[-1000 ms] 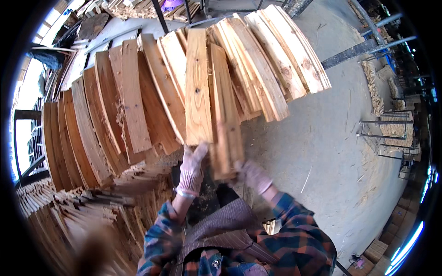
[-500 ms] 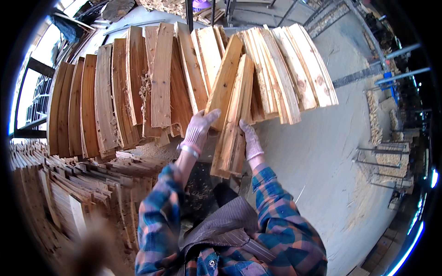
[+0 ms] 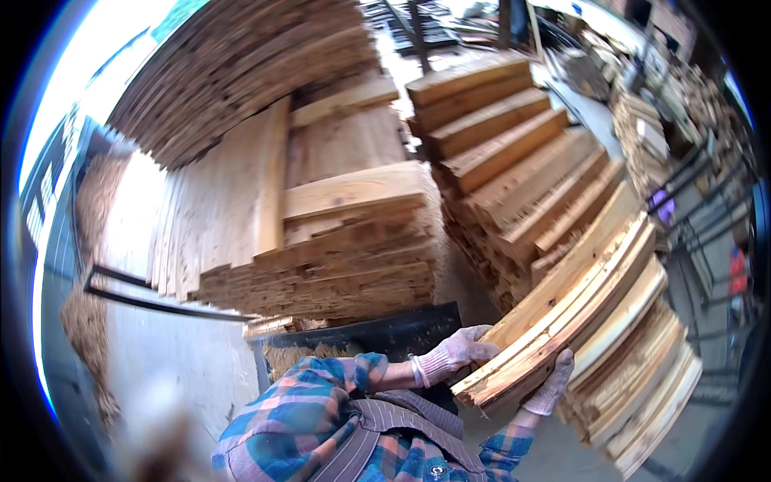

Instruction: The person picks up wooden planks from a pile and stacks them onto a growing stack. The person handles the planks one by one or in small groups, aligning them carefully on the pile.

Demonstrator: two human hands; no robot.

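Observation:
My left hand (image 3: 458, 355), in a pale knitted glove, closes on the near left end of a small bunch of wooden boards (image 3: 562, 313). Along the right side of the same boards, my gloved right hand (image 3: 551, 386) grips near their close end, thumb showing. The bunch slants away to the upper right. Its boards are long and narrow with rough edges, and one broad face shows a dark knot. Right beside it lie more pale boards (image 3: 634, 377) in a leaning row. Beyond, the row continues as darker overlapping boards (image 3: 522, 157).
A big stack of boards (image 3: 233, 201) stands at the left, with a few laid crosswise on top and a higher layer (image 3: 265, 64) behind. A black metal bar (image 3: 169, 296) juts out at its near left. Sawdust (image 3: 305, 359) and a dark trough-like edge (image 3: 377, 329) lie before the stack.
My view has swung left, bringing the big stack into sight. Both hands still hold the boards, which now appear lower right and slanted more sideways.

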